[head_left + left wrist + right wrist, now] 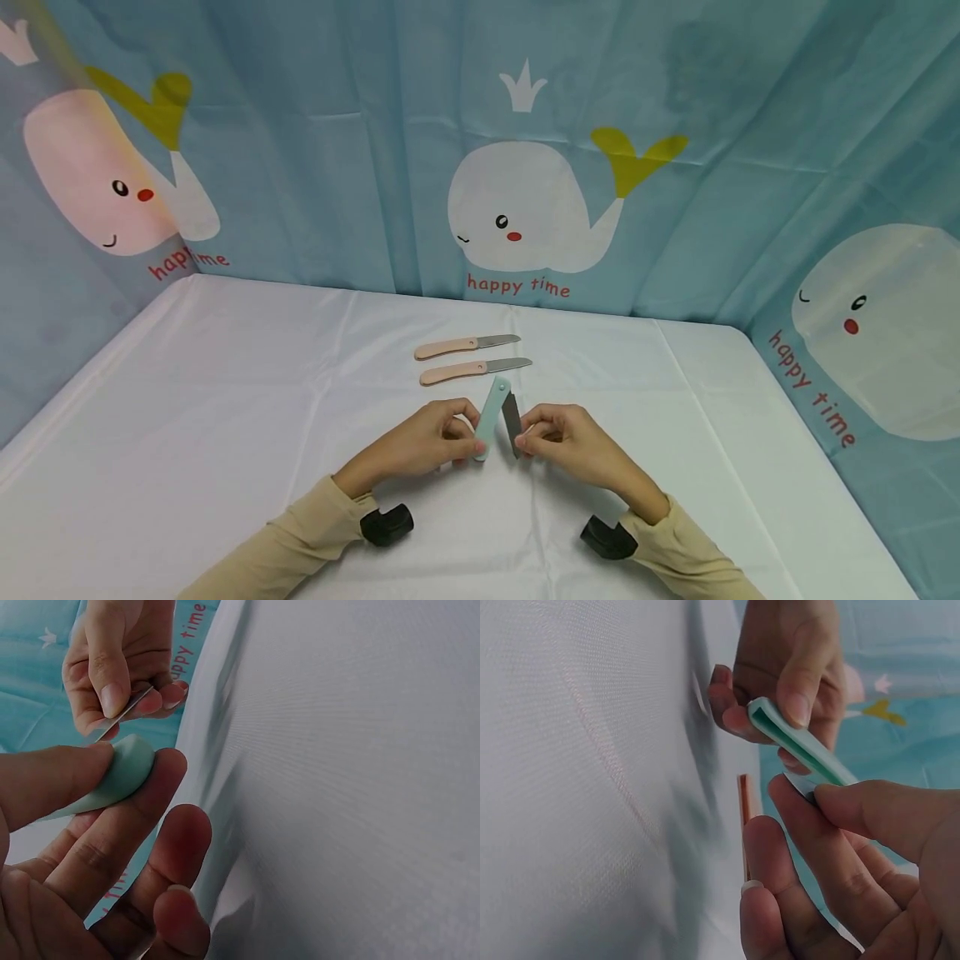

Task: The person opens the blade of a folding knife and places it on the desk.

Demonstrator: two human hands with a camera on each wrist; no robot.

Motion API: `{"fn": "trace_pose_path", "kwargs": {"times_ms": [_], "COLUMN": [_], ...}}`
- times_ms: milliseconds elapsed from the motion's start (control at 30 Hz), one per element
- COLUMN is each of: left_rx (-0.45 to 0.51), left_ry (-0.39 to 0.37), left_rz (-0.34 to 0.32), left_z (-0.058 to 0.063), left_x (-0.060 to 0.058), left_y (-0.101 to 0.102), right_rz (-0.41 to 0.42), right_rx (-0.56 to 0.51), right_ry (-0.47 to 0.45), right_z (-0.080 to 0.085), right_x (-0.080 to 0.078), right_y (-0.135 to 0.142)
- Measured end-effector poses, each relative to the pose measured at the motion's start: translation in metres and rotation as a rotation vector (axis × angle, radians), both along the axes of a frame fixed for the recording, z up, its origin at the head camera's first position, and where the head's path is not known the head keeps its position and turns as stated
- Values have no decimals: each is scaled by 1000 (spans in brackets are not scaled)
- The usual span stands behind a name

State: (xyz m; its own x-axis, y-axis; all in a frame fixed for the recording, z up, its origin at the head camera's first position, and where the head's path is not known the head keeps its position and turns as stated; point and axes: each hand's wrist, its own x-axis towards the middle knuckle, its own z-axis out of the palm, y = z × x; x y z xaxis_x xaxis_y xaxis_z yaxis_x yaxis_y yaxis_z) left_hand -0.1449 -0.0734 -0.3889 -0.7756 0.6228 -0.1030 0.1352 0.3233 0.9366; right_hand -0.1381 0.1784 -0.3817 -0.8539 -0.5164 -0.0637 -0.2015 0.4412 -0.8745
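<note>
A folding knife with a mint-green handle (491, 417) and a grey blade (512, 421) is held partly folded above the table, its pivot pointing away from me. My left hand (435, 437) pinches the handle near its butt end between thumb and fingers. Between thumb and index finger, my right hand (566, 437) pinches the blade near its tip. In the right wrist view the slot in the green handle (799, 742) shows. Just beyond lie two unfolded knives with pale pink handles, the nearer knife (453, 372) and the farther knife (446, 348), blades to the right.
A white cloth covers the table (225, 400). A blue curtain (337, 167) printed with whales stands along the back and sides. Black wrist devices, such as the left one (387, 525), sit at both beige sleeves.
</note>
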Motion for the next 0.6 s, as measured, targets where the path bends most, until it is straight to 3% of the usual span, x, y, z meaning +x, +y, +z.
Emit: {"fn": "trace_pose_path", "kwargs": {"times_ms": [600], "left_rx": [60], "left_ry": [52], "left_rz": [134], "left_z": [1], "left_x": [4], "left_y": [7], "right_rz": [-42], "right_rx": [-75], "right_ry": [8], "right_z": [-1], "right_x": [3], "right_y": [-7]}}
